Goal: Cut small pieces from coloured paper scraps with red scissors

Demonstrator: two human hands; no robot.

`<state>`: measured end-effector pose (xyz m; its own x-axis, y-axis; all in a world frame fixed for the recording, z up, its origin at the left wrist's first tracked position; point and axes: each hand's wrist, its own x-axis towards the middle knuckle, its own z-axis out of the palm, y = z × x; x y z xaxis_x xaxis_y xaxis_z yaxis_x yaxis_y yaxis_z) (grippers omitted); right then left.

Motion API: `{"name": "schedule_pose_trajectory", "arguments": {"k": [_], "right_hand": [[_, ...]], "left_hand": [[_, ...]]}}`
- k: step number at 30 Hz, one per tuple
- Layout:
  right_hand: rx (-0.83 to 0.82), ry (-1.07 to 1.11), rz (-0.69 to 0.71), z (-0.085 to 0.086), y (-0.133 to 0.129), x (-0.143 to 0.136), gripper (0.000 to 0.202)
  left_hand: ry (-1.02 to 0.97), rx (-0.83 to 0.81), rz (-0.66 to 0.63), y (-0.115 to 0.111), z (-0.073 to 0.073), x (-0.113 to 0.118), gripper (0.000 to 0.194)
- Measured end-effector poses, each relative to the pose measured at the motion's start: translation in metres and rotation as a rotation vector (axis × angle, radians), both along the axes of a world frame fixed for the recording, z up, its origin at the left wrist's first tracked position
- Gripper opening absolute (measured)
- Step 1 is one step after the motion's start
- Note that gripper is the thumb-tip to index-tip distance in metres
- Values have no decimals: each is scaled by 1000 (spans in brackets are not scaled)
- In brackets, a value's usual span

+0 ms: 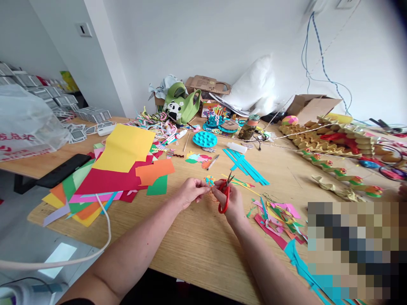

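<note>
Near the middle of the wooden table, my left hand (192, 192) is closed, its thumb and fingertips pinching a small piece beside some blue and orange bits (209, 181). What exactly lies between the fingertips is too small to make out. My right hand (234, 202) is closed around red-handled scissors (224, 202), whose blades point up and away. Its fingertips meet those of my left hand at the small bits. Thin yellow strips (244, 183) lie just behind my right hand. Beyond both hands are a pen (213, 162) and colored paper cutouts (199, 158).
Stacked colored paper (124, 148) covers the left side, near a black phone (64, 170). Blue strips (246, 166) and paper scraps (280, 220) lie right. Behind stand a green panda bag (181, 103), a jar (248, 128) and a blue disc (204, 139). Egg-carton strips (337, 169) lie far right.
</note>
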<state>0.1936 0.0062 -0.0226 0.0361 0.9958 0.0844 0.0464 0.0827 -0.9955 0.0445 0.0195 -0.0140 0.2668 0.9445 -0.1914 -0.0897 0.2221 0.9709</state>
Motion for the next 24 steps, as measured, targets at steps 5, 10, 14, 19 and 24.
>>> {"name": "schedule_pose_trajectory", "arguments": {"k": [5,10,14,19,24], "right_hand": [[7,-37,10,1,0,0,42],[-11,-166,80,9,-4,0,47],[-136,-254,237,14,-8,-1,54],[-204,-274,325,16,-10,-3,53],[-218,-263,329,13,-10,-4,52]], "left_hand": [[-11,-1,52,1,0,1,25],[-73,-26,100,4,1,-3,22],[-149,-9,107,4,7,-6,21],[-216,-23,103,3,11,-7,20],[-243,-14,102,3,10,-6,21]]}}
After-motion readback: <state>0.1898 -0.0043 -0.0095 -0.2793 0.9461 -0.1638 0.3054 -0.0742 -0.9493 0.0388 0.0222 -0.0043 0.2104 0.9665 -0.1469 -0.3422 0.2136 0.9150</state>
